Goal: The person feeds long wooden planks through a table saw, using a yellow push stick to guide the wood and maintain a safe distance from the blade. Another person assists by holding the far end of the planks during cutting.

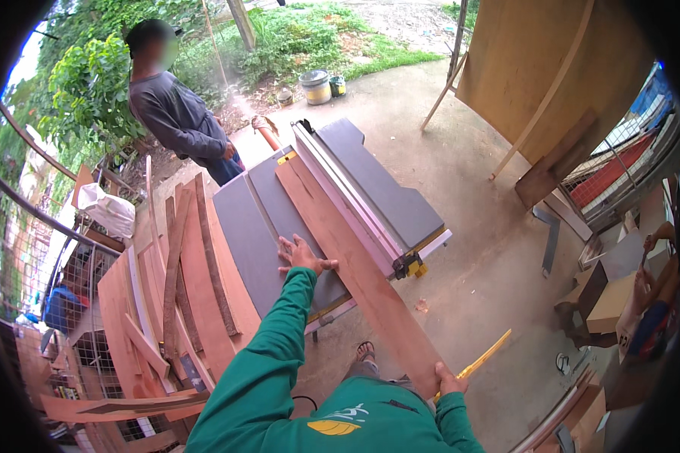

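A long reddish wooden board point(355, 291) lies lengthwise on the grey table saw point(238, 219), along its rail fence point(347, 200), with its near end overhanging toward my body. My left hand point(304, 255) rests on the saw top with fingers spread, its thumb against the board's left edge. At the near end, my right hand point(449, 380) grips the board, thumb on the upper face. A yellow push stick point(487, 353) juts out from that same hand, slanting away to the right. The saw blade cannot be made out.
Several planks point(204, 264) are piled left of the saw. A person point(177, 113) stands beyond the saw's far left, near an orange hose point(266, 134) and flying dust. A bucket point(315, 87) stands behind; a plywood sheet point(551, 68) leans at right. Offcuts and boxes point(608, 302) crowd the right side.
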Tool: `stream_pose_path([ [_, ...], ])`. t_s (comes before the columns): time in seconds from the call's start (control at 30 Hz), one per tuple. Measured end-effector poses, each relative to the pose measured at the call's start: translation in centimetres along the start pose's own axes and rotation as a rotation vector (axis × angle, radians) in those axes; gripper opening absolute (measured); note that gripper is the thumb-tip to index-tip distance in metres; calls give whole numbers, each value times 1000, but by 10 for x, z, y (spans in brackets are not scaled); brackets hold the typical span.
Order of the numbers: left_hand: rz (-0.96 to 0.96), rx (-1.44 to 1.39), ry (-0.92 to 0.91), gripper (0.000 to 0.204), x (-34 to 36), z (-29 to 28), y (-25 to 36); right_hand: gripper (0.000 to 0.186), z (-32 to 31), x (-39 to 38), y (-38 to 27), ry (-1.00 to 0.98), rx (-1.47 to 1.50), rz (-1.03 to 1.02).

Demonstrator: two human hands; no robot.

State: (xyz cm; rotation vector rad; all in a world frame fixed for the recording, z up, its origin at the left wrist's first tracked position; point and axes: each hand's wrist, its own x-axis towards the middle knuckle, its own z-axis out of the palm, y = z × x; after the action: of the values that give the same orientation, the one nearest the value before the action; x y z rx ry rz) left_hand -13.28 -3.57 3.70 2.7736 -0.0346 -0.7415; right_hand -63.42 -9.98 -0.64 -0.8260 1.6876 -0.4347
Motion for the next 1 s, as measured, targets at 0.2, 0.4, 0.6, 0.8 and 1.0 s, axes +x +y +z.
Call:
stream_pose_path([
  [0.2, 2, -17, 30, 163, 13, -7, 2, 83, 12, 15, 10, 97, -123, 2],
  [0.4, -39, -32, 31, 165, 29, -16, 9, 93, 33, -3, -18, 59, -115, 35],
  [0.6, -63, -57, 10, 160, 32, -26, 12, 94, 44, 21, 4, 100, -123, 33],
  [0.8, -75, -52, 4, 163, 50, -28, 11, 93, 51, 32, 12, 74, -91, 17],
  [1.0, -68, -47, -8, 165, 57, -34, 12, 91, 64, 5, -16, 68, -42, 23],
])
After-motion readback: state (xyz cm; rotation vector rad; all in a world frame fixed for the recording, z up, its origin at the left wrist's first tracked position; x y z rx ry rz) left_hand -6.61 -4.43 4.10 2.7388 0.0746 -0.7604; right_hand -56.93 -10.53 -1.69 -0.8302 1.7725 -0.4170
